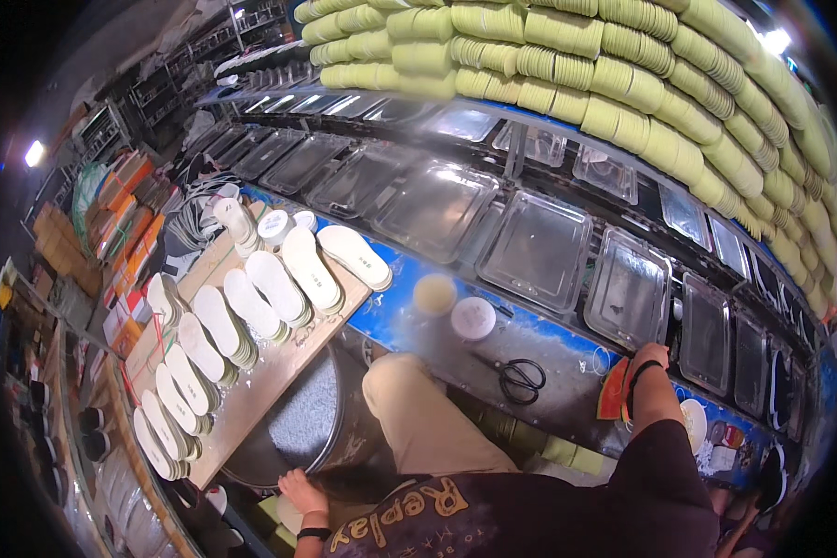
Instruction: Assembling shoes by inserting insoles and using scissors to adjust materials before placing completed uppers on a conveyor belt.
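My left hand (302,495) is low in the view, its fingers curled by the near rim of a dark round tub (333,446) that has a pale grey speckled surface inside. What those fingers hold, if anything, is hidden. My right hand (652,355) reaches to the far edge of the blue bench (567,377), close to a clear tray. Its fingers are bent and whatever is in them cannot be made out. Beside that wrist is an orange-red piece with a green edge (613,391). Black-handled scissors (521,380) lie left of it.
A wooden board (279,367) at left carries several stacks of white insoles (216,325). A round white lid (473,318) and a yellowish disc (434,294) sit on the bench. Behind run clear trays (537,246), with yellow-green stacked bundles (567,79) above. A white bowl (694,423) stands right.
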Demonstrator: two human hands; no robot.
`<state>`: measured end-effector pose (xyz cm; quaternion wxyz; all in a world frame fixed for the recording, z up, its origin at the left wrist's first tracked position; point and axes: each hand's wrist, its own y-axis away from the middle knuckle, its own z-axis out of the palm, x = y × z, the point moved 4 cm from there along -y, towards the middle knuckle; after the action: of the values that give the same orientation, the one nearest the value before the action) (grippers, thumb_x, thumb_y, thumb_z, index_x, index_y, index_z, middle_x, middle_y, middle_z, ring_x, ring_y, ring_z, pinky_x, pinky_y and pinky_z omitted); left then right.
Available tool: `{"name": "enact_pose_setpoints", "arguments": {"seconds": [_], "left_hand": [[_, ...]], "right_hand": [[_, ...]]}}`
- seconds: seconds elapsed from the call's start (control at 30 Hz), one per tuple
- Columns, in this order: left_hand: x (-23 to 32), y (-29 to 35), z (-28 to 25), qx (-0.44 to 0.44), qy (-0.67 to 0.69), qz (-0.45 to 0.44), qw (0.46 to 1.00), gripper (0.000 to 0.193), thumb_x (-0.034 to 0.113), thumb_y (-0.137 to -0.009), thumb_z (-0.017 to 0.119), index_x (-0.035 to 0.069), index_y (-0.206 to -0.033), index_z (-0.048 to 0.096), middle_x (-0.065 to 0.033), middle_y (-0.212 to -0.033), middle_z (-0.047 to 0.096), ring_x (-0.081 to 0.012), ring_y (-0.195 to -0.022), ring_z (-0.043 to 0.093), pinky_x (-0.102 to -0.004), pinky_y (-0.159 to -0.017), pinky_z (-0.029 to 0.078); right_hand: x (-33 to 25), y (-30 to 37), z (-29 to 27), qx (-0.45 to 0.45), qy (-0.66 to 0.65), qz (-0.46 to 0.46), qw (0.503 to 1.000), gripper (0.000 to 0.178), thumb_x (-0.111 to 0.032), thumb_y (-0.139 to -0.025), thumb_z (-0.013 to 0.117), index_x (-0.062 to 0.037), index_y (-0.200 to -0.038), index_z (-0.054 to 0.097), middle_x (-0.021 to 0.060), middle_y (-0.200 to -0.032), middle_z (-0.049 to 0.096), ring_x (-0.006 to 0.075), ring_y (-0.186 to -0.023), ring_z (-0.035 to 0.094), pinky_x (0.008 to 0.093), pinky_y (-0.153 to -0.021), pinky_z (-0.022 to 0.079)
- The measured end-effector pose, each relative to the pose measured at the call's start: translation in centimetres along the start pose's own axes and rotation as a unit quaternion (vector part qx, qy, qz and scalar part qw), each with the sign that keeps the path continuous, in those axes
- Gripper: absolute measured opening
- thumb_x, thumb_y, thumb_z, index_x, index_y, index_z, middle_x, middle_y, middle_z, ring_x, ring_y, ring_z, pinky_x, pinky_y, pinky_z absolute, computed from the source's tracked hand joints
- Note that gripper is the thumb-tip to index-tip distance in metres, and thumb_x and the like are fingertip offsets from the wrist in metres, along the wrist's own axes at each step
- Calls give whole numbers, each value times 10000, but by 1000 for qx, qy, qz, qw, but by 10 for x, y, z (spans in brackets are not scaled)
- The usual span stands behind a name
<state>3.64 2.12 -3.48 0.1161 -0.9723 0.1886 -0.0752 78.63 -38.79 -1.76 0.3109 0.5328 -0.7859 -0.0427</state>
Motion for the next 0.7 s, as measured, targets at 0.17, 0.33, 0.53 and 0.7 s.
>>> {"name": "enact_pose_setpoints", "arguments": {"seconds": [0.17, 0.33, 0.53, 0.7], "left_hand": [[11, -16, -19, 21, -24, -16, 999, 310, 16, -667, 629, 4, -971, 572, -119, -915, 567, -286, -954, 546, -470, -1014, 355], [28, -79, -118, -198, 615, -178, 742, 195, -52, -807, 652, 10, -991, 674, -52, -854, 666, -96, -681, 615, -221, -594, 524], [29, -156, -366, 47, 582, -8, 812, 240, 260, -937, 581, 46, -830, 606, 85, -541, 394, -7, -424, 274, -194, -397, 172], [104, -175, -429, 77, 739, 242, 624, 570, 450, -1012, 310, 123, -571, 464, 12, -508, 427, -89, -371, 296, -236, -387, 221]], "right_hand": [[2, 16, -7, 101, 39, -17, 994, 508, -139, -869, 614, -50, -1350, 476, 97, -1251, 600, 251, -1085, 621, 401, -813, 544], [-2, 17, -3, 130, 58, -112, 983, 371, -195, -874, 604, -66, -1222, 607, 128, -1279, 575, 260, -1151, 582, 362, -950, 470], [-12, 11, -4, 107, 67, -113, 986, 348, -217, -888, 569, -88, -1207, 623, 120, -1290, 570, 254, -1199, 546, 369, -983, 440], [-17, 31, -10, 31, 102, -127, 986, 360, -242, -921, 509, -107, -1242, 600, 115, -1301, 561, 257, -1226, 521, 405, -997, 428]]}}
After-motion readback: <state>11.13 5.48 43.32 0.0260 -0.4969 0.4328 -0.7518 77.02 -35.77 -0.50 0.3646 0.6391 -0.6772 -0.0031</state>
